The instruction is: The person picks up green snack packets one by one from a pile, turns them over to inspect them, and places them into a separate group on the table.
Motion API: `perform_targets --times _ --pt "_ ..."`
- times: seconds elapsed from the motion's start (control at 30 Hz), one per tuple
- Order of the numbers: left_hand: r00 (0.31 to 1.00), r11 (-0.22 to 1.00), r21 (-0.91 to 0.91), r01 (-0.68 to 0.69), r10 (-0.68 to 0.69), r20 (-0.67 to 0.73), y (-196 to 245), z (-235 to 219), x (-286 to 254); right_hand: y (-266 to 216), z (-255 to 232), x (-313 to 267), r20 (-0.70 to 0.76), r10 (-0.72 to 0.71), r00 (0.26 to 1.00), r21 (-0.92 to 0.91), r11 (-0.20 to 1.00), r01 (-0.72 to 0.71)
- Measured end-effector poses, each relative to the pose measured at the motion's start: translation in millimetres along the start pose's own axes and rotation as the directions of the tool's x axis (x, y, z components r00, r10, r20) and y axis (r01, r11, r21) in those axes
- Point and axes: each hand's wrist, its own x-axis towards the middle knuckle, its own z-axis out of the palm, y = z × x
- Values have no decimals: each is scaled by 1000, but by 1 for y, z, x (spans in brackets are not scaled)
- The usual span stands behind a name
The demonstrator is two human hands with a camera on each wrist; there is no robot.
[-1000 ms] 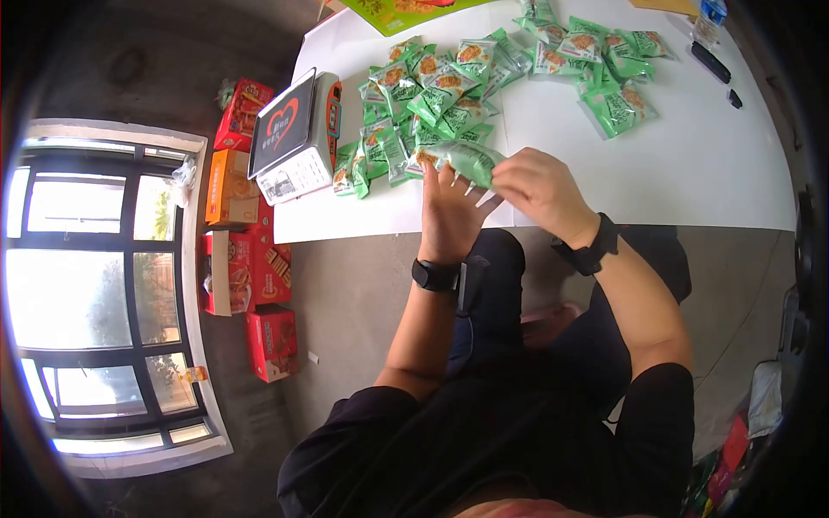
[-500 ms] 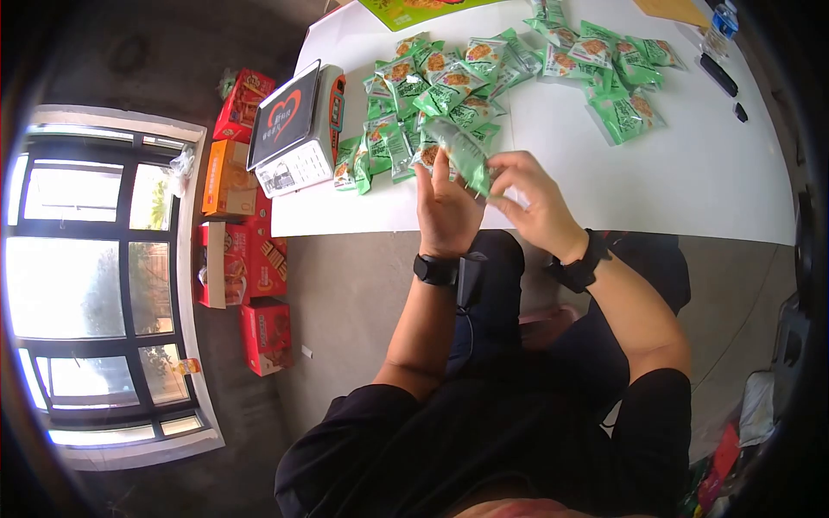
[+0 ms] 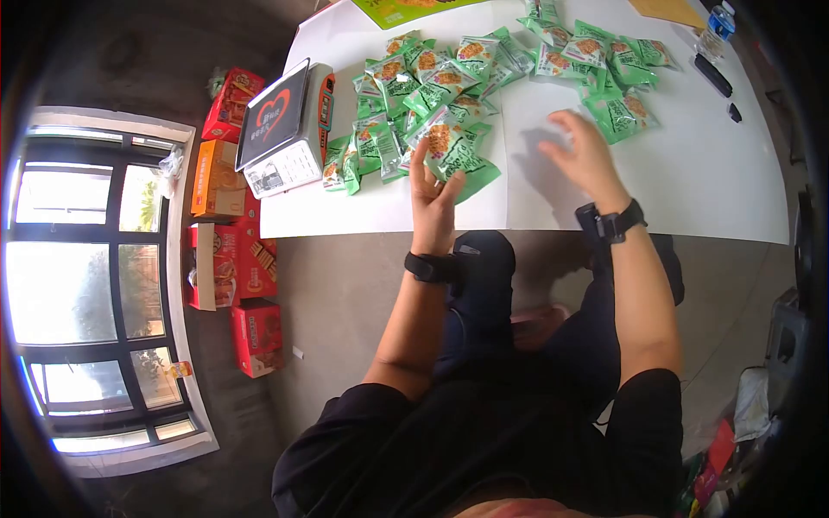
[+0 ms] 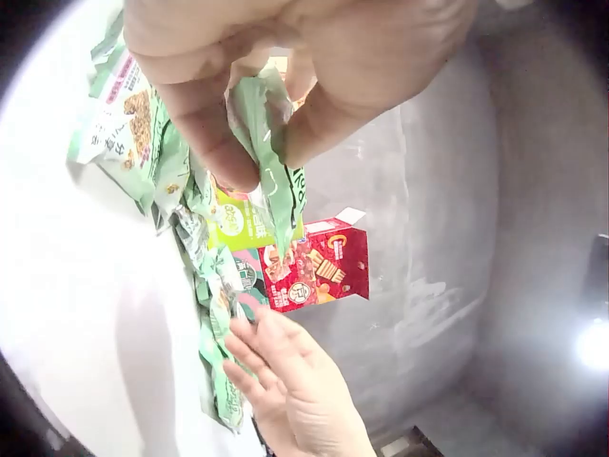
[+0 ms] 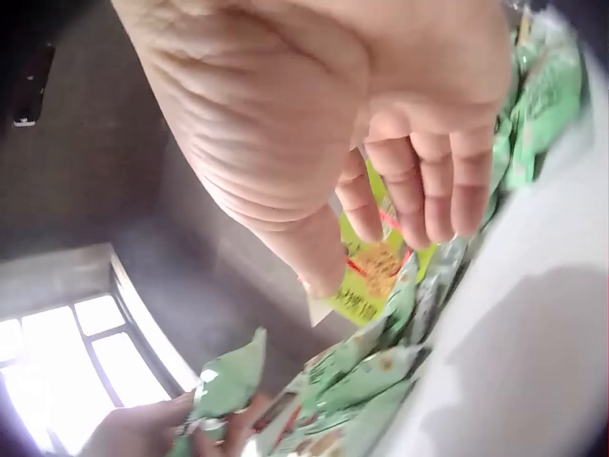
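My left hand [image 3: 434, 200] pinches a green snack packet [image 3: 462, 160] by its edge, at the near side of a heap of similar green packets [image 3: 401, 91]. In the left wrist view the packet [image 4: 259, 124] stands edge-on between thumb and fingers. Over the white table, to the right, my right hand [image 3: 589, 162] holds nothing, its fingers loosely bent and apart. A second, smaller group of green packets [image 3: 620, 121] lies just beyond it. The right wrist view shows the right hand's palm [image 5: 314, 105] with empty fingers.
A scale [image 3: 289, 138] with a dark top stands at the table's left. Behind the packets lies a green-yellow printed box [image 3: 406, 10]. A water bottle [image 3: 717, 30] and a black object [image 3: 713, 76] are at the far right. Red boxes [image 3: 257, 337] sit on the floor at left.
Both hands were on the packet earlier. The right hand has let go and moved right, away from it. The packet has turned its printed front up in the left hand.
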Motion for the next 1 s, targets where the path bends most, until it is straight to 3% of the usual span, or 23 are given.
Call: perform_targets --times 0.03,0.07,0.13,0.17,0.23,0.27,0.3,0.37,0.43,0.57,0.63,0.67,0.7,0.77,0.83,0.9,0.93,0.97,1.0 --pt "1000 1000 13 -5 6 -7 -1 -6 4 19 -7 4 -83 -107 991 -195 977 89" --pt "999 998 52 -26 28 -38 -3 -14 10 34 -17 9 -81 -107 991 -195 977 90" --pt "995 996 73 -42 48 -83 4 -24 20 50 -37 17 -140 92 986 -411 900 -142" --pt "993 990 119 -74 84 -83 4 -34 27 51 -41 18 -140 93 986 -412 900 -143" --pt "994 994 98 -45 55 -96 10 -45 37 48 -49 20 -204 221 954 -580 758 -300" --pt "988 988 154 -23 46 -148 7 -54 44 45 -50 21 -174 303 937 -618 707 -343" --pt "988 987 156 -26 49 -148 7 -62 50 47 -48 21 -175 300 938 -616 709 -342" --pt "976 923 384 14 71 -207 7 -74 64 54 -41 18 -185 273 944 -705 632 -321" --pt "975 914 402 -47 130 -182 6 -86 78 52 -38 17 -202 253 946 -723 613 -318" --pt "978 875 471 112 -15 -206 15 -94 88 61 -35 14 -243 196 950 -753 579 -312" --pt "980 617 764 188 -62 -191 7 -113 98 63 -38 13 -268 170 948 -740 595 -315" --pt "989 629 771 97 28 -146 -4 -126 100 63 -39 13 -291 146 946 -726 610 -318" --pt "989 631 771 93 29 -143 -3 -123 97 61 -42 13 -294 145 945 -726 609 -319" --pt "938 298 954 -26 337 -80 3 -112 80 55 -50 15 -387 143 911 -659 648 -381" --pt "910 298 954 -19 400 -107 10 -101 67 43 -53 14 -456 80 886 -593 715 -370" --pt "962 638 759 -133 267 -55 22 -84 50 31 -54 10 -521 24 853 -531 773 -346" --pt "993 792 610 -38 97 -65 24 -78 43 25 -54 7 -518 191 834 -201 920 -336" --pt "993 795 605 -38 98 -67 25 -71 36 20 -55 6 -454 348 820 160 937 -309" --pt "999 829 558 33 -29 -17 26 -62 30 18 -54 5 -455 345 821 158 938 -307"
